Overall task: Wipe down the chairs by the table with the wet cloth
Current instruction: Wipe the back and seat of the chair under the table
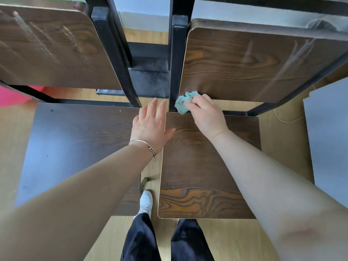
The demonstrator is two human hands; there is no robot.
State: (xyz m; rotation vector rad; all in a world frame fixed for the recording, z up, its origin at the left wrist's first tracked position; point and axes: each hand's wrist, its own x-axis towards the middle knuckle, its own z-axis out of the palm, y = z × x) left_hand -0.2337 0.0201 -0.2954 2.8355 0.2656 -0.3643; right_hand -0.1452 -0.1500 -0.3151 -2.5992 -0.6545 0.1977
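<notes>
Wet cloth [183, 104] was bunched into a small teal wad at the far left corner of the right chair seat [207, 166], where the lower corner of the backrest [244, 63] met the black frame post [174, 72]. It was pinched between the thumb and curled fingers of the right hand [205, 117] and appeared to bear against that corner. The step in hand was judged to be wiping the backrest's bottom edge and the post beyond the seat. For a good result, the wad should be opened so that more of its face contacts the wood. Pressure should be kept even, and strokes should overlap along the grain from the post side outward. The narrow gap at the far edge of the seat should be covered before the seat surface itself. Pale streaks showed on the backrest beyond the seat; whether they were moisture or reflection could not be told. The right forearm reached diagonally across the seat from its near right side, back of the hand upward. The left hand [150, 125] was spread, palm down with fingers straight, over the left edge of the seat; contact with the wood could not be confirmed. It held nothing. A bracelet [145, 145] sat on that wrist.
</notes>
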